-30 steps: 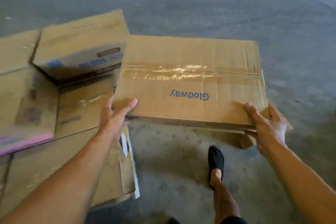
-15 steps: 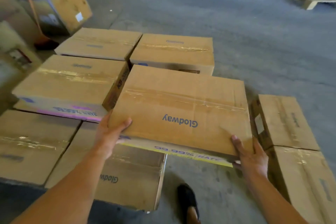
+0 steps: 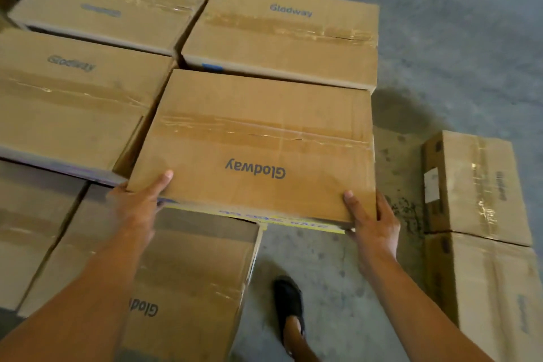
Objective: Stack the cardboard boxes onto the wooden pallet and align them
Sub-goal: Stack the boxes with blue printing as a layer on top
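Box: flat brown taped cardboard box (image 3: pixel 258 144) is gripped at both near corners by left hand (image 3: pixel 138 203) and right hand (image 3: pixel 373 223) | held just beside stacked brown cardboard boxes (image 3: pixel 73 103) | should be lowered flat, edges lined up with them.

Single head-worn view: faces forward, steeply down; close above carried box (image 3: pixel 252 150); stacked boxes (image 3: pixel 282 35) beyond; floor (image 3: pixel 455 38) right.

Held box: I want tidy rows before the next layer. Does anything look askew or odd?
Yes. The held box, gripped by left hand and right hand, overhangs the floor at its near right corner, and its logo reads upside down, unlike the far box.
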